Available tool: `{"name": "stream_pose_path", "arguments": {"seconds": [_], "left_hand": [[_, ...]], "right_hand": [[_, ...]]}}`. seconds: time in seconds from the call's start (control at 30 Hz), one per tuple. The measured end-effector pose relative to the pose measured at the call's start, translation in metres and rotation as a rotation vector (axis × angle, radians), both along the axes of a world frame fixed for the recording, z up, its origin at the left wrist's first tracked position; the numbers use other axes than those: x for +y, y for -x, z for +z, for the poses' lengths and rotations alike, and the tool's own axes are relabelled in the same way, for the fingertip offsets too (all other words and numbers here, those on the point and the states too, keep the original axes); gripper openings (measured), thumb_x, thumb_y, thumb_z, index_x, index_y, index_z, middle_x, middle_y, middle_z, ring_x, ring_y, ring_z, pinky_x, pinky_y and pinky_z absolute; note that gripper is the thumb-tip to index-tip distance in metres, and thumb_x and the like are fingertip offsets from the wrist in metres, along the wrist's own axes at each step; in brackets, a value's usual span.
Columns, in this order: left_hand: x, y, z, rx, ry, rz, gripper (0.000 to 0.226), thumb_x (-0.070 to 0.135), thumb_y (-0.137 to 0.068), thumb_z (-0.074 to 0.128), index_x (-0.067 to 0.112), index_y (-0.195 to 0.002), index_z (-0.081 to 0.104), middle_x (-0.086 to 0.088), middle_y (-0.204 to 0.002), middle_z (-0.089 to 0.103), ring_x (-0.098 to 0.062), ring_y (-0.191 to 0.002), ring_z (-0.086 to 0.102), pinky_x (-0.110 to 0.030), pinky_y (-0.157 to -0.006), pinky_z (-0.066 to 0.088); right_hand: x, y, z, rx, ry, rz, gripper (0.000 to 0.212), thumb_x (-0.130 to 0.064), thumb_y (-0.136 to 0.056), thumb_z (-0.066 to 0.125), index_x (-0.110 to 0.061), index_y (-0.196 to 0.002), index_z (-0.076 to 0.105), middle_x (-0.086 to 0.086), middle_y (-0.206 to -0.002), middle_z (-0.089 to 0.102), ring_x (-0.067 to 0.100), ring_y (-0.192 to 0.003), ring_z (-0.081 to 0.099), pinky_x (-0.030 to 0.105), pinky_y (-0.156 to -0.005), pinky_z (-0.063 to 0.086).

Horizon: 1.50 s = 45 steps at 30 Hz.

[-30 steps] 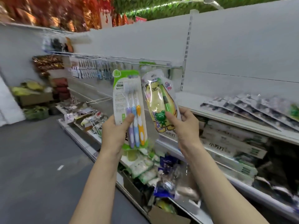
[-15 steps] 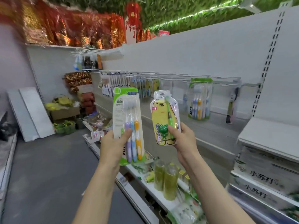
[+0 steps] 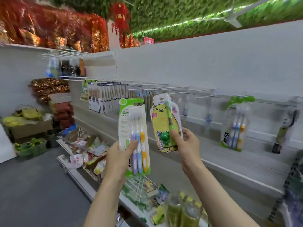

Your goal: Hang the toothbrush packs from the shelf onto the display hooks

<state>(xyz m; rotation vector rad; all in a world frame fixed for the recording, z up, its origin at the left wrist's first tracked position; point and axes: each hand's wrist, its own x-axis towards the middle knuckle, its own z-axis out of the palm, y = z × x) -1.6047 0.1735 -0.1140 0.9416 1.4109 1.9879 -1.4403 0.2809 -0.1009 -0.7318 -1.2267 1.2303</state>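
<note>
My left hand (image 3: 119, 154) grips a green-edged pack of three toothbrushes (image 3: 133, 128), purple, blue and orange, held upright. My right hand (image 3: 186, 145) pinches a yellow bear-shaped child's toothbrush pack (image 3: 164, 122) with a green frog on it. Both packs are raised in front of the row of white wire display hooks (image 3: 193, 91) on the back wall. The top of the yellow pack is close to a bare hook. A matching three-brush pack (image 3: 236, 126) hangs on a hook to the right.
Several packs hang in a dense row on the hooks at the left (image 3: 105, 97). A dark single toothbrush pack (image 3: 285, 128) hangs at far right. The lower shelf (image 3: 78, 176) holds mixed goods and green bottles (image 3: 180, 212). The grey aisle floor (image 3: 32, 185) lies to the left.
The view has swung left and up along the hook rail. Both hands have lifted their packs higher and closer to the hooks.
</note>
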Motion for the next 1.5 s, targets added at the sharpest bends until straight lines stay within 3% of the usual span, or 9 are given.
{"name": "stream_pose_path", "arguments": {"seconds": [0.23, 0.4, 0.53, 0.7, 0.83, 1.13, 1.3, 1.4, 1.5], "left_hand": [[0.073, 0.117, 0.004, 0.0, 0.011, -0.195, 0.014, 0.017, -0.088, 0.071, 0.014, -0.102, 0.072, -0.001, -0.092, 0.077, -0.007, -0.079, 0.072, -0.014, -0.06, 0.052], [0.111, 0.192, 0.017, 0.028, 0.024, -0.297, 0.016, 0.026, -0.087, 0.072, 0.019, -0.101, 0.071, 0.004, -0.092, 0.077, -0.005, -0.082, 0.072, -0.017, -0.062, 0.051], [0.131, 0.226, 0.018, 0.015, 0.02, -0.36, 0.021, 0.026, -0.086, 0.072, 0.015, -0.104, 0.071, 0.003, -0.093, 0.077, -0.003, -0.078, 0.072, -0.011, -0.058, 0.051], [0.148, 0.259, 0.009, 0.016, 0.037, -0.394, 0.025, 0.031, -0.087, 0.071, 0.018, -0.108, 0.072, 0.003, -0.096, 0.077, -0.011, -0.09, 0.073, -0.025, -0.073, 0.053], [0.156, 0.276, 0.002, 0.003, 0.038, -0.36, 0.019, 0.03, -0.086, 0.073, 0.021, -0.103, 0.073, 0.003, -0.093, 0.078, -0.015, -0.089, 0.073, -0.032, -0.077, 0.055], [0.177, 0.283, 0.009, 0.033, 0.03, -0.511, 0.012, 0.019, -0.089, 0.07, 0.019, -0.101, 0.071, 0.007, -0.085, 0.077, -0.004, -0.076, 0.073, -0.014, -0.058, 0.053], [0.188, 0.273, 0.021, 0.049, 0.041, -0.645, 0.019, 0.025, -0.088, 0.07, 0.017, -0.105, 0.071, 0.002, -0.093, 0.078, -0.015, -0.085, 0.074, -0.029, -0.072, 0.059], [0.191, 0.269, 0.022, 0.048, 0.016, -0.694, 0.014, 0.019, -0.09, 0.068, 0.018, -0.103, 0.07, 0.004, -0.09, 0.078, -0.01, -0.08, 0.074, -0.018, -0.06, 0.056], [0.196, 0.264, 0.021, 0.052, 0.018, -0.721, 0.015, 0.019, -0.09, 0.068, 0.019, -0.105, 0.07, 0.005, -0.092, 0.078, -0.009, -0.081, 0.074, -0.016, -0.059, 0.054]], "right_hand": [[0.04, 0.104, -0.007, -0.05, 0.018, -0.176, 0.023, -0.015, -0.09, 0.073, -0.01, -0.11, 0.062, 0.008, -0.102, 0.074, 0.014, -0.081, 0.071, 0.019, -0.06, 0.053], [0.052, 0.168, -0.005, -0.056, 0.044, -0.281, 0.02, -0.018, -0.091, 0.072, -0.012, -0.109, 0.065, 0.006, -0.099, 0.075, 0.018, -0.084, 0.072, 0.021, -0.059, 0.053], [0.061, 0.198, -0.003, -0.041, 0.073, -0.325, 0.021, -0.016, -0.09, 0.072, -0.011, -0.109, 0.065, 0.007, -0.098, 0.076, 0.013, -0.079, 0.073, 0.018, -0.057, 0.052], [0.081, 0.222, -0.012, -0.034, 0.093, -0.343, 0.021, -0.013, -0.09, 0.073, -0.01, -0.108, 0.062, 0.009, -0.101, 0.076, 0.026, -0.091, 0.074, 0.036, -0.069, 0.056], [0.094, 0.238, -0.02, -0.039, 0.085, -0.295, 0.025, -0.012, -0.091, 0.071, -0.011, -0.114, 0.062, 0.008, -0.101, 0.077, 0.029, -0.095, 0.073, 0.042, -0.076, 0.057], [0.092, 0.246, -0.017, 0.042, 0.019, -0.446, 0.021, -0.017, -0.093, 0.068, -0.011, -0.113, 0.063, 0.002, -0.093, 0.078, 0.02, -0.085, 0.074, 0.035, -0.066, 0.057], [0.091, 0.242, -0.005, 0.048, -0.01, -0.531, 0.02, -0.017, -0.093, 0.068, -0.014, -0.112, 0.064, 0.003, -0.098, 0.078, 0.021, -0.09, 0.075, 0.033, -0.07, 0.06], [0.096, 0.243, -0.004, 0.039, -0.007, -0.584, 0.015, -0.018, -0.094, 0.068, -0.016, -0.109, 0.065, 0.005, -0.099, 0.077, 0.024, -0.092, 0.074, 0.039, -0.076, 0.061], [0.099, 0.244, -0.005, 0.049, -0.002, -0.604, 0.016, -0.017, -0.094, 0.068, -0.014, -0.109, 0.065, 0.007, -0.102, 0.077, 0.025, -0.093, 0.074, 0.043, -0.081, 0.061]]}}
